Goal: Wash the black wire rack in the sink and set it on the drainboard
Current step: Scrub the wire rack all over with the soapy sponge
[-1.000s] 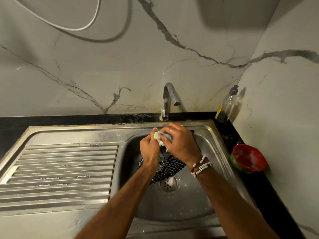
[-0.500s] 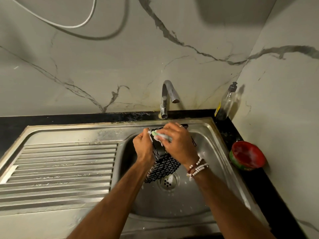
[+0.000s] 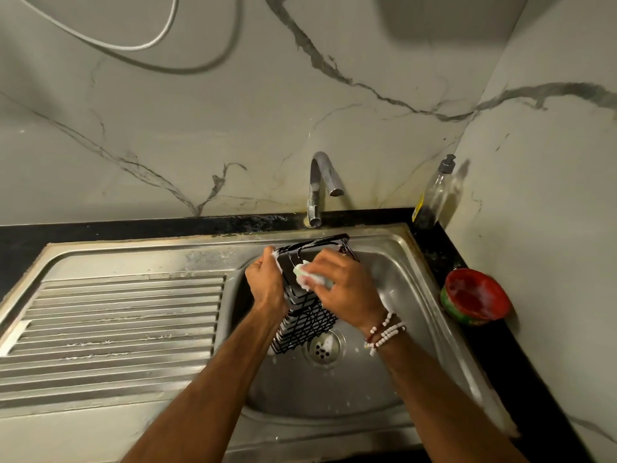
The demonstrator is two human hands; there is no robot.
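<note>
Wire rack (image 3: 309, 317), black, stiff, likely light, slick with suds: stands tilted in the sink (image 3: 394, 379) beside the drain, my left hand (image 3: 267, 282) gripping its upper frame, the surest hold I judge, my right hand (image 3: 349, 290) pressing a clutched soapy sponge (image 3: 309, 277) against it.

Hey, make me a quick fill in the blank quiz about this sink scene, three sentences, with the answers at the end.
1. The right hand rubs a soapy ____ against the black wire rack.
2. The left hand grips the rack over the basin; the ribbed drainboard lies to the basin's ____.
3. The bowl on the black counter right of the basin is ____ inside.

Missing words: sponge; left; red.
</note>
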